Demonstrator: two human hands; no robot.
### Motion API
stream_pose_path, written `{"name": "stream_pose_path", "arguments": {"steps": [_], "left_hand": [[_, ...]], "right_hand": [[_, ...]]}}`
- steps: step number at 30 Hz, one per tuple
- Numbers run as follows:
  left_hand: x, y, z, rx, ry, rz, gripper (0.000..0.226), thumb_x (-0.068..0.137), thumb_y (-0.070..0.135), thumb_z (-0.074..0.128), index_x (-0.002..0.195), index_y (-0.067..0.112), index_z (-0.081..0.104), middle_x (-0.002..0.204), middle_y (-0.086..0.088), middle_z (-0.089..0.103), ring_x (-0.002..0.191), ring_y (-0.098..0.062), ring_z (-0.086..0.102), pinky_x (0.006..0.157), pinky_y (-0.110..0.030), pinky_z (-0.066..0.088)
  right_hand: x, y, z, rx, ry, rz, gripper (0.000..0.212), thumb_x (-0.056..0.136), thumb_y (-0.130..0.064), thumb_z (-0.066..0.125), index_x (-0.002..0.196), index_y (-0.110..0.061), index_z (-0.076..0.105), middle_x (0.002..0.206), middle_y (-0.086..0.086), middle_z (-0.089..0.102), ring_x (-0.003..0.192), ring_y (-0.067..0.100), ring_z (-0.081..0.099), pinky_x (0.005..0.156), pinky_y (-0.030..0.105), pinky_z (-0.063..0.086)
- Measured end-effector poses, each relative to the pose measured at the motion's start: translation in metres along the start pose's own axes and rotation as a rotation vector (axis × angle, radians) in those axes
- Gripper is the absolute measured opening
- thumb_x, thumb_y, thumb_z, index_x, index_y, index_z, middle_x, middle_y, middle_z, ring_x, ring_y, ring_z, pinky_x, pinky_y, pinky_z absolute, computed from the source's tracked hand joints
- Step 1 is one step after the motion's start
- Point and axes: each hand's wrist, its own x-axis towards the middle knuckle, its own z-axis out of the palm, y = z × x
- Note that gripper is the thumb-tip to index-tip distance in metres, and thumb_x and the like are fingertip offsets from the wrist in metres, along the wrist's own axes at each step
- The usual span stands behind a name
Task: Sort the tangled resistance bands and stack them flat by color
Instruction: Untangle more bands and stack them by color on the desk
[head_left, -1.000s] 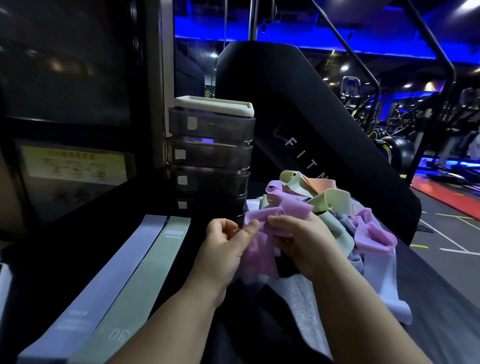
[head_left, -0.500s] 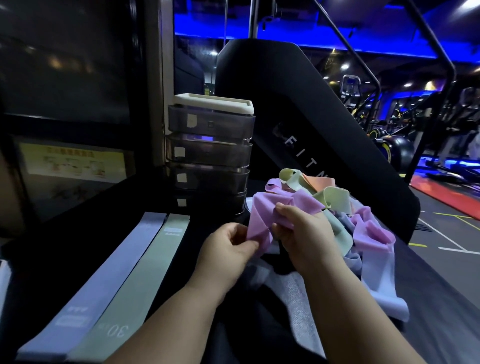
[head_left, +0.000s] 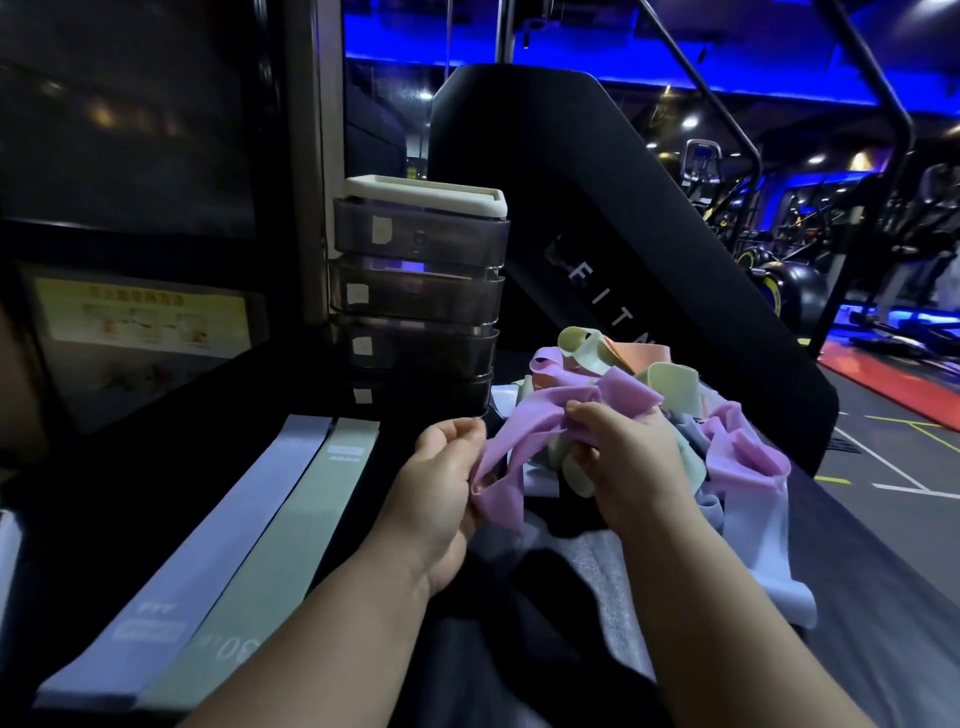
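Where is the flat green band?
Lower left in the head view, the green band lies right of the grey-blue band, in front of the stacked drawers.

Dim gym interior. Saturated blue ceiling strip lights (head_left: 597, 57) glow; small white spotlights (head_left: 690, 122) flare. The black worktop (head_left: 156, 499) sinks into shadow; tangled pastel elastic bands (head_left: 670, 384) catch most light. Wide-angle bowing at frame edges; yellow wall poster (head_left: 140, 317) blurred.
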Motion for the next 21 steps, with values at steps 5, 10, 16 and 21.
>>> {"name": "stream_pose_path", "arguments": {"steps": [5,10,16,21], "left_hand": [[0.001,-0.010,-0.007,0.462,-0.006,0.129,0.052,0.077,0.018,0.080,0.116,0.027,0.046,0.108,-0.006,0.062,0.094,-0.020,0.065,0.086,-0.034,0.053],[0.012,-0.013,-0.012,0.646,0.222,0.256,0.017,0.087,0.025,0.066,0.100,0.021,0.055,0.097,0.001,0.063,0.088,-0.017,0.060,0.077,-0.030,0.048],[0.010,-0.009,-0.016,0.890,0.304,0.401,0.018,0.083,0.033,0.070,0.081,0.019,0.060,0.084,0.003,0.062,0.070,-0.012,0.055,0.058,-0.022,0.039],[0.007,-0.008,-0.013,0.501,0.181,0.236,0.011,0.087,0.021,0.071,0.082,0.015,0.064,0.062,0.006,0.062,0.047,-0.004,0.054,0.045,-0.019,0.043]], "right_hand": [[0.000,-0.001,-0.001,-0.029,0.037,0.012,0.028,0.073,-0.006,0.058,0.097,0.009,0.059,0.067,0.017,0.044,0.052,0.018,0.037,0.045,0.023,0.024],[0.002,-0.001,-0.005,-0.068,0.045,-0.026,0.013,0.087,0.009,0.051,0.081,-0.003,0.054,0.060,0.008,0.038,0.044,0.015,0.032,0.039,0.021,0.023],[0.004,-0.004,-0.006,0.009,0.080,-0.065,0.010,0.068,-0.003,0.058,0.071,-0.008,0.050,0.056,0.006,0.040,0.044,0.012,0.036,0.041,0.019,0.029],[0.005,-0.003,-0.007,0.018,0.072,-0.068,0.022,0.080,0.008,0.056,0.068,-0.010,0.052,0.054,0.003,0.045,0.044,0.009,0.040,0.041,0.017,0.031]]}}
